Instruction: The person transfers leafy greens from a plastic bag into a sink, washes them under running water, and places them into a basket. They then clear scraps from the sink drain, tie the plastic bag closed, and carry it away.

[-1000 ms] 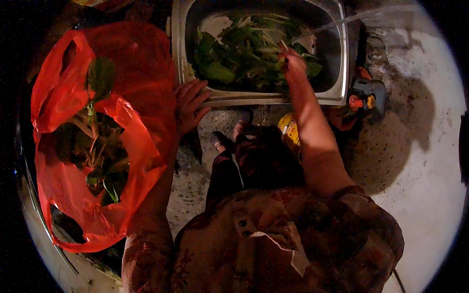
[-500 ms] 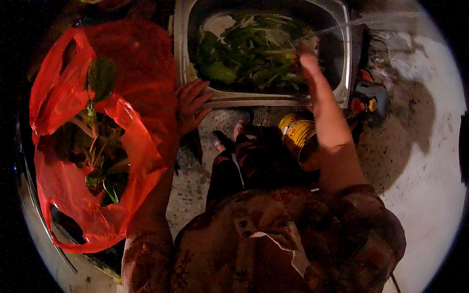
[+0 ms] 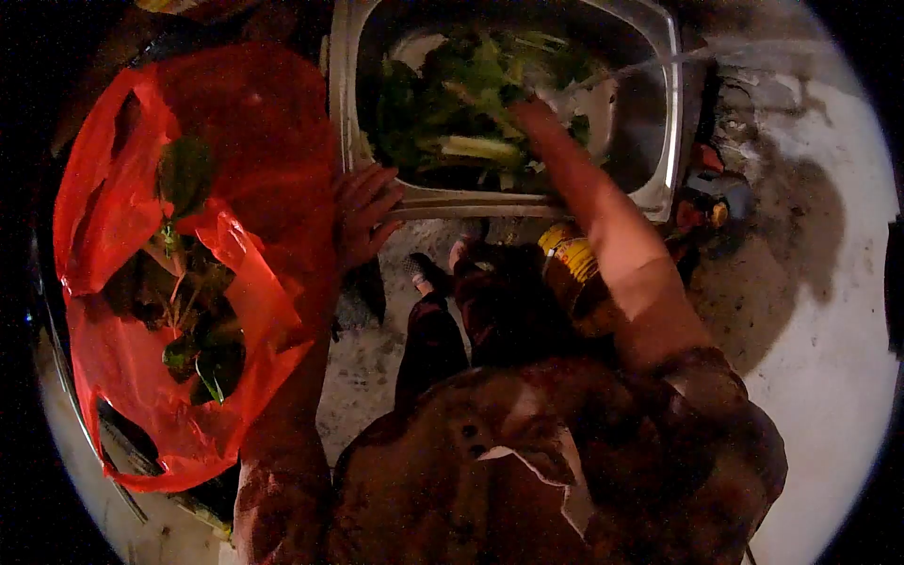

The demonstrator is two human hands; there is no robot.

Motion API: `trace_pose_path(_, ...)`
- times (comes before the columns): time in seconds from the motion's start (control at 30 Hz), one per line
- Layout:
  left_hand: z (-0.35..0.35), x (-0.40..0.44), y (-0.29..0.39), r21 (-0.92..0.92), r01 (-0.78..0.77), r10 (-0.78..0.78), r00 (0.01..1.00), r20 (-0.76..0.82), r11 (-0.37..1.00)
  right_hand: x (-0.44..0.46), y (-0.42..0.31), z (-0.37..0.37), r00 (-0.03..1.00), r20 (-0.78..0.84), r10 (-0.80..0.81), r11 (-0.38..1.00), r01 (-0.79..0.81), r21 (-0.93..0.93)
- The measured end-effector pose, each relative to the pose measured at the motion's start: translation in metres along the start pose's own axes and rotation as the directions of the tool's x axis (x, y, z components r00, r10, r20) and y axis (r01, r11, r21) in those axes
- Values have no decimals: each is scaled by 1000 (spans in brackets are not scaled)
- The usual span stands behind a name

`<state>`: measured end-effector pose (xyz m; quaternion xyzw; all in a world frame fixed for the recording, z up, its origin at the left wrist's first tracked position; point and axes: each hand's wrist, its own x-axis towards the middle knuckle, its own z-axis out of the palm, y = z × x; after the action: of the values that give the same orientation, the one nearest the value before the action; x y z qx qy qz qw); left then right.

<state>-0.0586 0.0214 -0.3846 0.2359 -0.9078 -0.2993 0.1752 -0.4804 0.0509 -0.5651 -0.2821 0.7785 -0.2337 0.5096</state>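
Leafy greens (image 3: pixel 471 146) lie in a metal sink (image 3: pixel 508 209) at the top of the head view, some with pale stalks. My right hand (image 3: pixel 535 115) reaches down among the greens; its fingers are dark and blurred, hidden in the leaves. My left hand (image 3: pixel 365 207) lies on the sink's near left corner with fingers stretched out, holding nothing. Beside it stands a red plastic bag (image 3: pixel 273 122), its mouth showing leafy stems (image 3: pixel 184 292) inside.
A thin stream of water (image 3: pixel 650 64) enters the sink from the upper right. Below the sink sits a yellow bucket (image 3: pixel 570 252), partly behind my right forearm. A grey object with red and yellow parts (image 3: pixel 718 198) is on the right, near a pale wall (image 3: pixel 829 395).
My right hand has moved left through the sink and pushed the greens leftward, baring more of the sink's right side. My left hand stays at the corner.
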Motion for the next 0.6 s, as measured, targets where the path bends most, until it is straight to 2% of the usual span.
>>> trace_pose_path(0.1, 6, -7, -6, 32, 2, -3, 1000, 23, 999, -40, -33, -41, 982, -6, -191, 981, 191, 22)
trace_pose_path(0.17, 9, -10, -10, 30, -10, 9, 1000, 26, 999, -42, -28, -85, 973, -98, -211, 968, 194, -158)
trace_pose_path(0.23, 9, -9, -10, 37, -16, 15, 1000, 27, 999, -25, -9, -125, 939, -258, -227, 896, 97, -434)
trace_pose_path(0.3, 4, -7, -5, 53, -10, 8, 999, 39, 999, 0, 5, -130, 871, -414, -265, 733, -97, -673)
trace_pose_path(0.33, 2, -6, -3, 44, 0, -2, 999, 42, 999, 23, 21, -124, 837, -396, -378, 702, -20, -712)
trace_pose_path(0.37, 0, -4, -2, 37, 10, -11, 999, 46, 999, 54, 39, -102, 767, -326, -552, 647, 148, -748)
trace_pose_path(0.4, 0, 1, -1, 30, 25, -26, 998, 56, 999, 97, 58, -75, 662, -226, -714, 538, 313, -783)
trace_pose_path(0.43, 1, 0, -2, 9, 23, -23, 999, 31, 1000, 127, 72, -41, 561, -138, -816, 413, 399, -818)
trace_pose_path(0.5, 7, -4, -4, -35, 19, -19, 1000, -18, 999, 57, -13, 36, 803, -13, -595, 514, 368, -775)
trace_pose_path(0.53, 6, -2, -1, -1, 38, -38, 999, 9, 999, 18, -62, 75, 888, 50, -458, 554, 329, -765)
trace_pose_path(0.6, 1, -1, 5, 73, 72, -77, 995, 56, 995, -26, -90, 89, 833, 208, -512, 465, 473, -749)
